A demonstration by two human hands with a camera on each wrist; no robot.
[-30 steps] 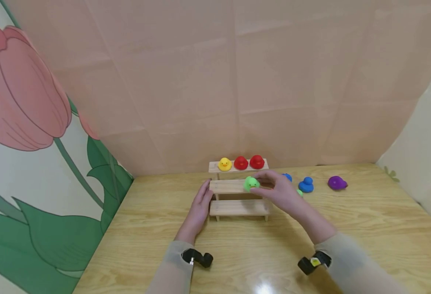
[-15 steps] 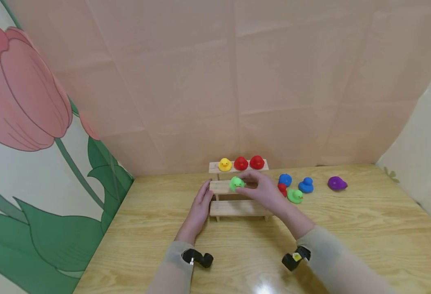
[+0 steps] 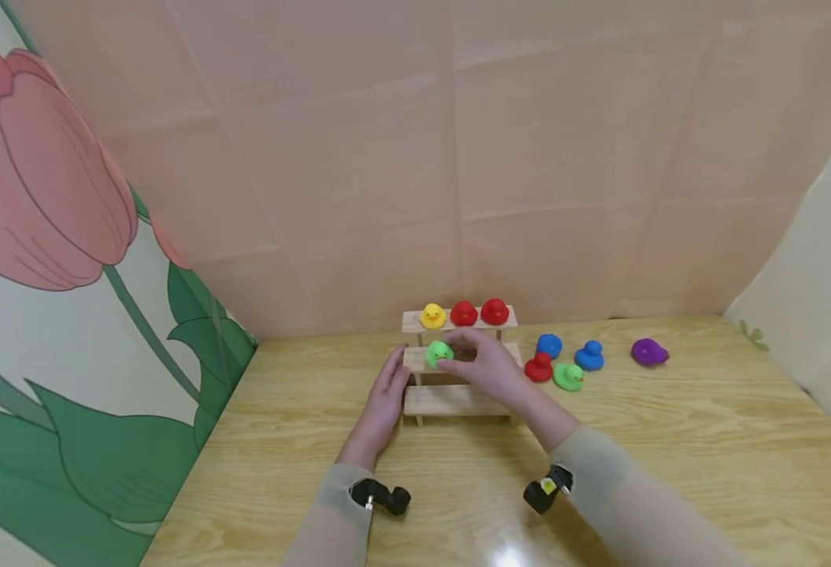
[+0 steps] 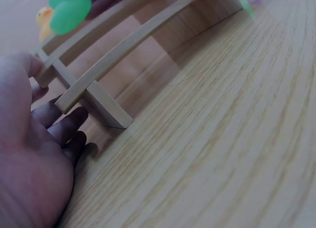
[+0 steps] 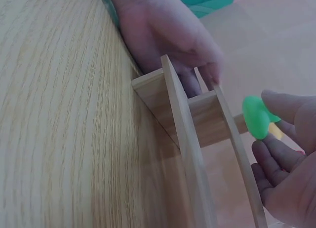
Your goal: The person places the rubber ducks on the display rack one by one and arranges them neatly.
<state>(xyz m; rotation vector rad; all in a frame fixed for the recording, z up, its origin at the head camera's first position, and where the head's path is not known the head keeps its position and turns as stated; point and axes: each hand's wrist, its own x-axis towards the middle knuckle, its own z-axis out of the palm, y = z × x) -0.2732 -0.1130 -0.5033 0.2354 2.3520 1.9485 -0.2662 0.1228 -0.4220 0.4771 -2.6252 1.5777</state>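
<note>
My right hand [image 3: 491, 366] pinches a green rubber duck [image 3: 439, 354] between thumb and fingertips, at the left part of the middle shelf of a small three-tier wooden stand [image 3: 458, 400]. In the right wrist view the duck [image 5: 255, 117] is right beside that shelf's edge. My left hand [image 3: 385, 394] holds the stand's left end; its fingers [image 4: 69, 125] curl in at the lower shelf's end in the left wrist view. Along the top shelf sit a yellow duck [image 3: 432, 316] and two red ducks, one in the middle [image 3: 464, 313] and one at the right [image 3: 495, 312].
Right of the stand, on the wooden table [image 3: 415, 504], lie a red duck [image 3: 539, 368], another green duck [image 3: 568, 376], two blue ducks, one farther back [image 3: 549, 345] and one beside it [image 3: 589, 356], and a purple duck [image 3: 649, 352]. A pinkish sheet [image 3: 458, 157] hangs behind.
My right hand has carried the green duck leftward along the middle shelf, uncovering the loose red and green ducks on the table. My left hand has stayed at the stand's end.
</note>
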